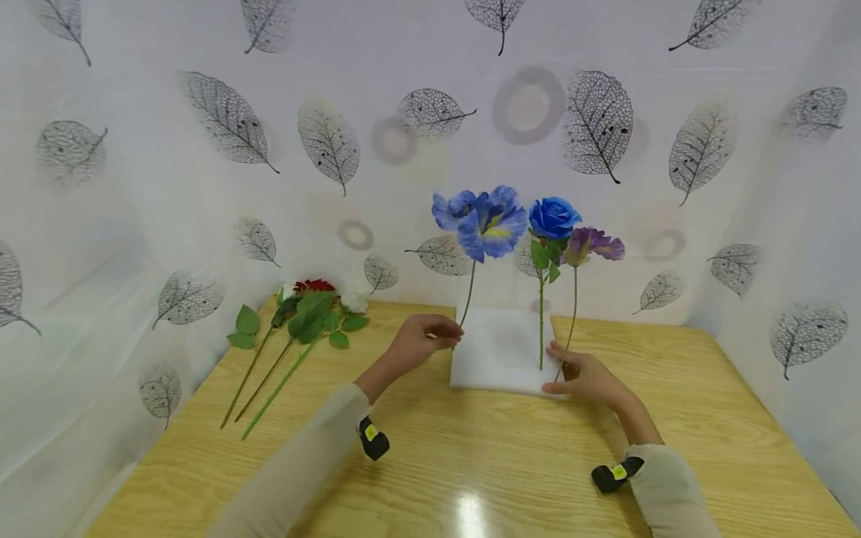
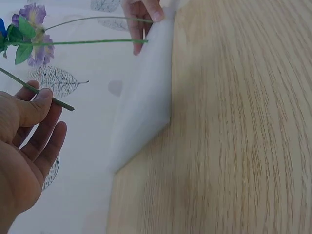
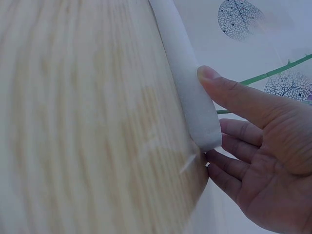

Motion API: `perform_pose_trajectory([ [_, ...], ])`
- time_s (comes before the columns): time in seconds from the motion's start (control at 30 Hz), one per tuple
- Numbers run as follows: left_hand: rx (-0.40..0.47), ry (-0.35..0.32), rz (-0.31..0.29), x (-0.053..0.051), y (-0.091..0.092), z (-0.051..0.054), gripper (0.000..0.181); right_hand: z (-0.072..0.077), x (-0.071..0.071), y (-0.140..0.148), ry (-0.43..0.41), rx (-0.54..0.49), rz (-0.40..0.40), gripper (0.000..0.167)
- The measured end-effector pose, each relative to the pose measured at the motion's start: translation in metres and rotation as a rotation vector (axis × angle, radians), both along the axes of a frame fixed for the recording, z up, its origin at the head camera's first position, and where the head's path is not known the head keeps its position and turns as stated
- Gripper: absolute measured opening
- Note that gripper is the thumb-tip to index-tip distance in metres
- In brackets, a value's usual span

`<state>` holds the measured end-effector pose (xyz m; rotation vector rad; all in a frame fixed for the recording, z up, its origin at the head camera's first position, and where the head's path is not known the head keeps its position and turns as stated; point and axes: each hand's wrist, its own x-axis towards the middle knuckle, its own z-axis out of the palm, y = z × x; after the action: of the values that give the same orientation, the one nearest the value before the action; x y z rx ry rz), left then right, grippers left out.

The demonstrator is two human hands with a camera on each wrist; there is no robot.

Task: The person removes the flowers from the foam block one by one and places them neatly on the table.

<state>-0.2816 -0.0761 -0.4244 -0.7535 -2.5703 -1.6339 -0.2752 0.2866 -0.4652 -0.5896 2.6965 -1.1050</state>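
Note:
My left hand point(image 1: 415, 345) pinches the stem of a blue artificial iris point(image 1: 494, 228) between thumb and fingers. In the left wrist view the lower end of that stem point(image 2: 63, 104) hangs free, apart from the white foam block point(image 1: 498, 351). A blue rose point(image 1: 555, 217) and a purple flower point(image 1: 590, 246) stand upright at the block's right side. My right hand point(image 1: 595, 382) grips the block's near right corner, thumb on the front part and fingers round the side. In the right wrist view, the thumb lies against the foam point(image 3: 197, 107).
To the left on the wooden table point(image 1: 403, 478) lie several artificial flowers, among them a red flower point(image 1: 315, 286) and a white one point(image 1: 354, 301), stems pointing toward the near edge. A leaf-patterned curtain point(image 1: 430, 45) hangs behind the table and at its sides.

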Motion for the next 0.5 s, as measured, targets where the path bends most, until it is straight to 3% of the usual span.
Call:
perform_pose_trajectory([
  [0.5,-0.060,0.003,0.095,0.007,-0.063,-0.008,0.022,0.007,0.004,-0.002,-0.006,-0.029,0.024,0.085],
])
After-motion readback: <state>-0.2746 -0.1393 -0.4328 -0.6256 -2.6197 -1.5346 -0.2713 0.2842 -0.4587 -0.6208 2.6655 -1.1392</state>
